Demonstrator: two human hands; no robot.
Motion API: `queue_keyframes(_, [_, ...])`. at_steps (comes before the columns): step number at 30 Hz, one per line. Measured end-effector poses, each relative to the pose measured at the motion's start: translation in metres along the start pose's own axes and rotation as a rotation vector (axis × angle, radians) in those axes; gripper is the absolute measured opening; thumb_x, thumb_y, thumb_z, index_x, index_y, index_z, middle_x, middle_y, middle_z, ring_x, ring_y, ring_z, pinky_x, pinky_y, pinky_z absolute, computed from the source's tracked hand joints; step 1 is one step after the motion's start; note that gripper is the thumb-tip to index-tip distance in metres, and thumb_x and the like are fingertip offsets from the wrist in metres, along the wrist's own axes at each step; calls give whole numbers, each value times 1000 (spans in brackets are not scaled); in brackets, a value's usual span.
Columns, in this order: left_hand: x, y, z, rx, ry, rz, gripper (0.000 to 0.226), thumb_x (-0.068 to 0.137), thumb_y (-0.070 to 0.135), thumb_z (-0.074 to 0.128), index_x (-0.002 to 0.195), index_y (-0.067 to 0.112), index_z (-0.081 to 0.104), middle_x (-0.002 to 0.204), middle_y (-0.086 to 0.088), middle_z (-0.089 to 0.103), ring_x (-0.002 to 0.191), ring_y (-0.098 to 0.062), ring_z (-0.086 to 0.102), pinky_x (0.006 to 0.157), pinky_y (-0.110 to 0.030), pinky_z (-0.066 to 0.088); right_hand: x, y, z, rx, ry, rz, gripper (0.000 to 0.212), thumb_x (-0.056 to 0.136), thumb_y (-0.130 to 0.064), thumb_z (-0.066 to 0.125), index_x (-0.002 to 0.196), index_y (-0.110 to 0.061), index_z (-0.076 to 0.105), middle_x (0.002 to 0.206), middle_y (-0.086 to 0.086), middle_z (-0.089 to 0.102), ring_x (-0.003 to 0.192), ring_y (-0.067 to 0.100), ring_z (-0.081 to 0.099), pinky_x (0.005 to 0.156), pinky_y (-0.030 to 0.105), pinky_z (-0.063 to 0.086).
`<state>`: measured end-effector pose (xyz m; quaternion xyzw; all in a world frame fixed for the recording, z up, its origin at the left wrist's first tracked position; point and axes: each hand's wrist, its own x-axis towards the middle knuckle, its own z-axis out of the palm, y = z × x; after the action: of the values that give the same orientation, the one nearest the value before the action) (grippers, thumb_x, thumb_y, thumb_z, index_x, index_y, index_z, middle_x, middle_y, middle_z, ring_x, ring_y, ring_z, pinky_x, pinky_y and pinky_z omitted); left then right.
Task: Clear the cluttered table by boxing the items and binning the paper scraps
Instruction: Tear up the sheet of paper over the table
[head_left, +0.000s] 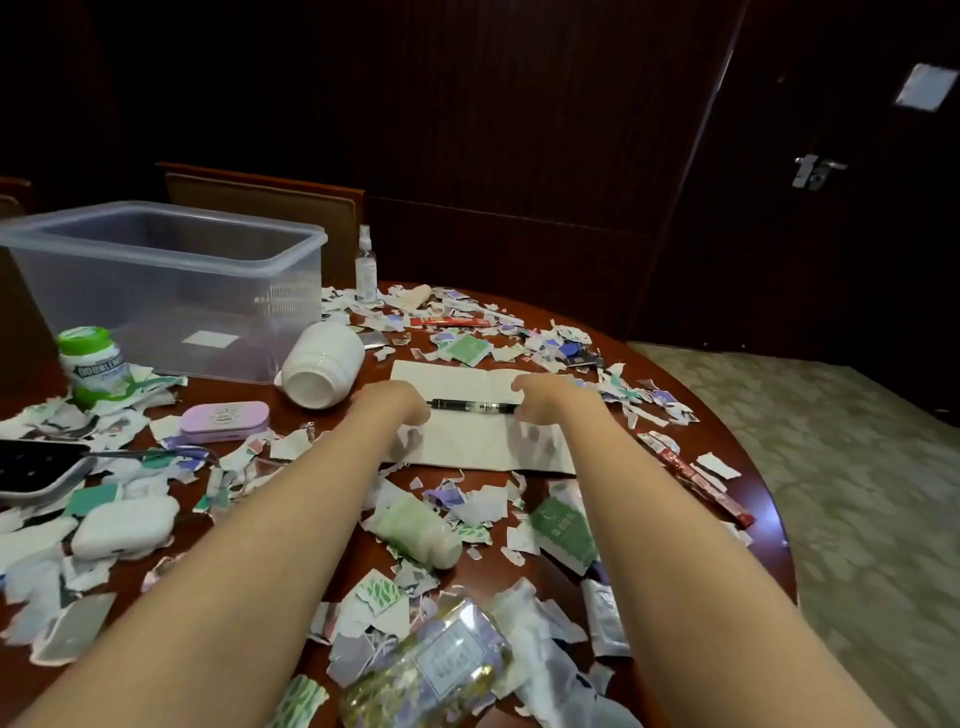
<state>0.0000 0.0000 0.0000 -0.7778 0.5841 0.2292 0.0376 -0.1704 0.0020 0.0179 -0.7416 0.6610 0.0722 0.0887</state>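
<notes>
Round wooden table (737, 457) is sitting under paper scraps (483, 504). Black pen (472, 406) is lying on open notebook (467, 447), long axis running left-right. Left hand (392, 402) is meeting pen's left end, right hand (550, 400) its right end, both equally near. Fingers are curling away from camera; cannot tell if either is pinching. Clear box (171, 291) is standing left of and beyond pen.

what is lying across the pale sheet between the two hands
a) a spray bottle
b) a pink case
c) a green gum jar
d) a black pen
d: a black pen lies across the pale sheet, and the left hand and right hand each pinch one end of it.
</notes>
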Motion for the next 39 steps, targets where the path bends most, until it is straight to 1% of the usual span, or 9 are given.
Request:
queue_keyframes(4, [2,7,-9,-158,-58,-63,37,96,29,40,120,2,46,80,-8,57,80,-19,56,87,-28,47,7,-4,16,-42,-70,22,43,87,-3,52,130,-7,48,128,12,54,112,28,56,91,36,51])
queue_keyframes(6, [3,12,-8,-152,-120,-89,28,96,27,38,93,0,45,69,-11,59,73,-19,56,95,-28,44,6,-7,22,-68,-17,18,34,90,-8,49,124,-6,52,122,12,57,104,27,56,83,31,47])
queue_keyframes(8, [7,12,-5,-87,-145,-73,18,93,21,40,86,5,45,88,-12,57,84,-23,56,100,-35,42,4,-7,25,-102,71,7,33,92,-9,47,124,-5,50,123,13,56,109,28,55,83,31,44])
queue_keyframes(12, [22,6,-2,-98,-68,-69,28,89,22,43,112,6,44,117,-13,51,112,-29,49,100,-38,42,4,-6,28,-79,169,4,34,95,-5,41,129,-3,40,126,17,53,115,32,52,86,35,44])
queue_keyframes(19, [1,16,-4,-597,187,41,43,96,11,39,136,-3,40,139,-18,45,127,-33,45,101,-37,40,-5,-4,26,136,182,85,34,97,-7,37,130,-3,35,127,17,53,115,32,53,88,36,45])
queue_keyframes(23, [-18,14,-10,-586,325,159,53,95,9,38,146,8,23,143,-16,40,129,-35,41,102,-39,38,-16,1,24,292,246,207,31,97,-7,33,127,-2,38,125,15,56,113,31,56,87,36,46])
queue_keyframes(28, [-40,6,-16,-810,470,373,43,95,8,42,136,17,35,135,-9,50,119,-32,49,92,-37,41,-33,15,13,439,392,281,31,93,-9,39,123,-1,45,123,16,56,112,31,55,84,33,45])
queue_keyframes(33, [-53,-11,-16,-1134,553,490,32,97,8,43,128,16,43,128,-6,53,112,-23,53,87,-33,46,-52,25,-4,706,525,323,27,91,-20,46,106,0,58,112,18,61,86,28,50,71,27,39])
queue_keyframes(39, [-58,-20,-14,-1289,668,450,28,96,6,45,124,9,47,126,-9,56,118,-25,52,88,-31,44,-59,41,-12,1068,635,378,64,87,-35,61,135,-3,32,135,18,46,120,34,48,85,35,42])
